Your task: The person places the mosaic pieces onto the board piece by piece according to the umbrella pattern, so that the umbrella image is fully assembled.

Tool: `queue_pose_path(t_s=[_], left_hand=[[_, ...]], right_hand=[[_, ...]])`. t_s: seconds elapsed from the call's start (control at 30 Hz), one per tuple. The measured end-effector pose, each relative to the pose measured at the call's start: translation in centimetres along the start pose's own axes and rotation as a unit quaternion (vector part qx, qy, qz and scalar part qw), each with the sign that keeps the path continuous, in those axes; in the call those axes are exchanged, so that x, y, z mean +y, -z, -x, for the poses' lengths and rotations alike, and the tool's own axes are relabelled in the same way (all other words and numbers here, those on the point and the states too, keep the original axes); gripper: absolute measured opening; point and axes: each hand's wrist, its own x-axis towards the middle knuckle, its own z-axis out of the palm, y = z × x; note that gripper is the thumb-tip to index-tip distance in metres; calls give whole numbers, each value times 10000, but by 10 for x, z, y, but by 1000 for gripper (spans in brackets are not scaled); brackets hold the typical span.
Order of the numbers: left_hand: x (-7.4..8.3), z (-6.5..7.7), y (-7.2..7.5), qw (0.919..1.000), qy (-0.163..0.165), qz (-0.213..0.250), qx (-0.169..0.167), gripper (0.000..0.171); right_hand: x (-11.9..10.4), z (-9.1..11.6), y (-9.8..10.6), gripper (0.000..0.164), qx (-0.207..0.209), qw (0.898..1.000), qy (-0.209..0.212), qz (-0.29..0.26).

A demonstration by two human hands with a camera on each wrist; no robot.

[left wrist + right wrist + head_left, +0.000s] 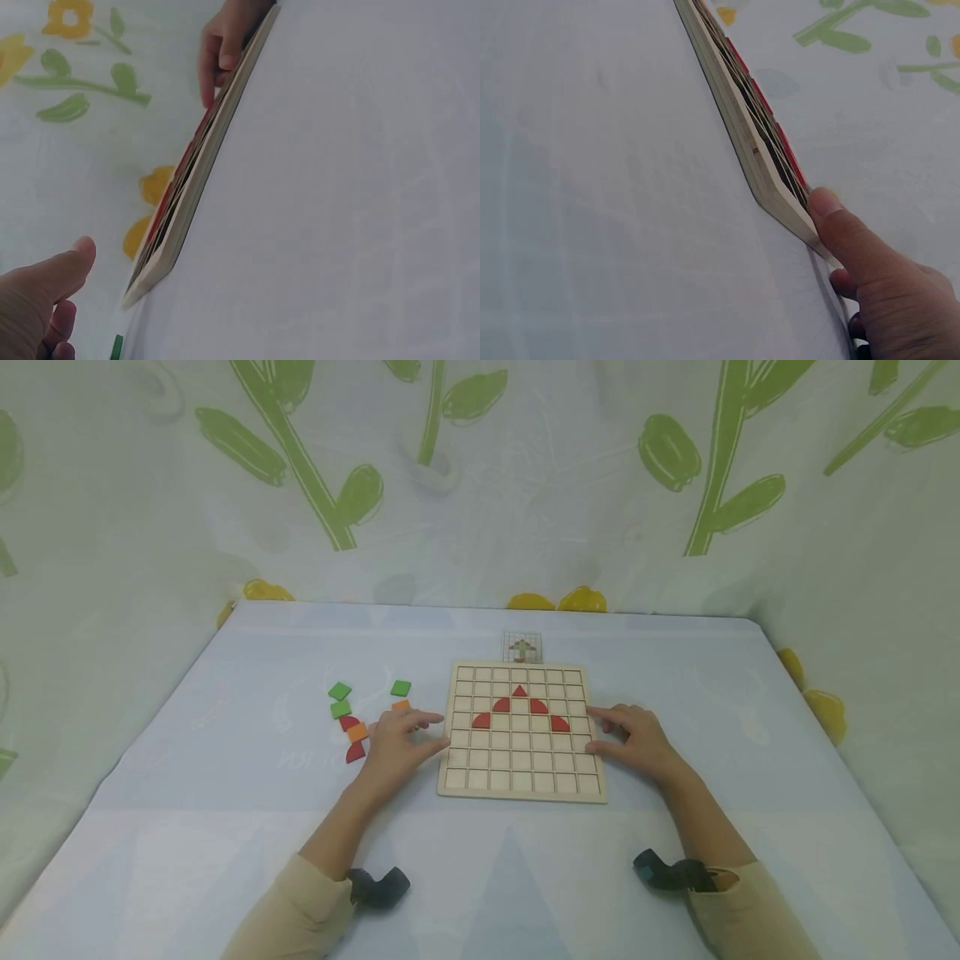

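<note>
A pale wooden grid board (521, 760) lies flat on the table. In its cells sit a red triangle (520, 692) and several red quarter-circle pieces (501, 705). My left hand (397, 745) is at the board's left edge, thumb and index finger extended towards it; the left wrist view shows its thumb (71, 266) a little apart from the board. On the opposite side, my right hand (637, 742) touches the right edge with thumb and index finger. The right wrist view has that thumb (847, 232) against the board's corner area.
A small pattern card (522, 647) lies just behind the board. Left of the board are loose green squares (341, 709), orange squares (357, 732) and red quarter circles (356, 752), some partly behind the left hand. A leaf-patterned curtain (525, 510) rises behind the table.
</note>
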Motion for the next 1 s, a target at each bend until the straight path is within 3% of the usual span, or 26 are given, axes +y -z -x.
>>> queue_pose_path(t_s=[0.2,0.43,0.63,0.73,1.0], left_hand=[[-6,5,12,9999,-61,65,83,34],[-20,14,29,9994,287,-161,-146,33],[-32,20,46,9989,151,-421,-99,34],[-38,21,54,9979,91,-592,-251,34],[-55,23,79,9904,263,-840,-1063,37]], right_hand=[[0,0,1,55,-38,9999,-92,10],[0,0,0,55,-74,9999,-130,-15],[-1,0,0,54,-65,9999,-105,-12],[-1,1,0,54,-84,9998,-154,10],[0,1,-1,54,-102,9998,-158,10]])
